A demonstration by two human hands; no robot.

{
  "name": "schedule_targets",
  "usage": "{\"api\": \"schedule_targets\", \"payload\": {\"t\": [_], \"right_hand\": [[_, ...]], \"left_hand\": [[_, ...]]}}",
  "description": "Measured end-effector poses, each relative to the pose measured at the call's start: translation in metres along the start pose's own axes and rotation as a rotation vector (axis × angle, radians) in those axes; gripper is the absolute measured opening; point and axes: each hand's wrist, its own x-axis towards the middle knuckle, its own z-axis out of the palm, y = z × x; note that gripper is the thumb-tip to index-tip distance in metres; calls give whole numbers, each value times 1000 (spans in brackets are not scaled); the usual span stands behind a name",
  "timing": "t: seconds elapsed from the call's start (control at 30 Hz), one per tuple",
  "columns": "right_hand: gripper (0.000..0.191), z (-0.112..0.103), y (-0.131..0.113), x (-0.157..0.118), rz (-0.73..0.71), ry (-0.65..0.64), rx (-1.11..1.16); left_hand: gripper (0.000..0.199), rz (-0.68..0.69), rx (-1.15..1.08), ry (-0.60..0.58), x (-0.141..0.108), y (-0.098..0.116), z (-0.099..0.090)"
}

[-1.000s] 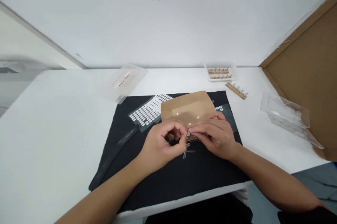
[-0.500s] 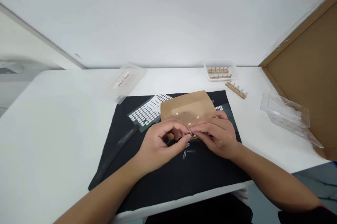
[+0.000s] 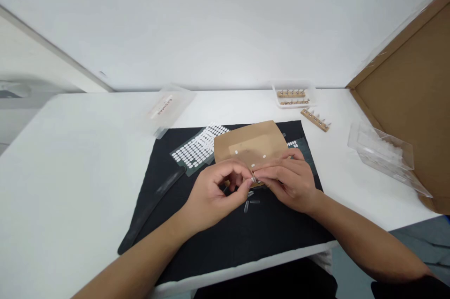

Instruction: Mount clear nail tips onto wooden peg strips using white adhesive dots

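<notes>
Here, left hand [image 3: 218, 191] pinching tiny shiny piece [image 3: 253, 179], right hand [image 3: 293, 182] fingertips pressed together beside it, long axis unclear

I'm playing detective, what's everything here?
Table: one, white, below
Cloth: one, black, on table
Sticker sheets: at least two, white, on cloth
Paper: one, brown, on cloth
Ovals: several, white, on paper
Slivers: several, clear, near hands
Strip: one, black, cloth's left
Pouch: one, cloudy, back left
Tray: one, clear, back right
Pegged bars: three, tan, back right
Box: one, clear, right
Cardboard: one, brown, far right
Wall: one, white, back
Hands: two, bare, over paper
</notes>
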Motion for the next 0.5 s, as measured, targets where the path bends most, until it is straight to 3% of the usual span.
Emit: {"api": "schedule_targets", "payload": {"t": [0.2,0.33,0.5], "right_hand": [[8,2,0,0,-2,-13,65],[9,4,1,-1,13,-30,90],[11,0,1,0,58,-55,112]], "left_hand": [[9,41,55,-8,0,-1,1],[11,135,223,7,0,0,1],[9,349,584,253,3,-13,-5]]}}
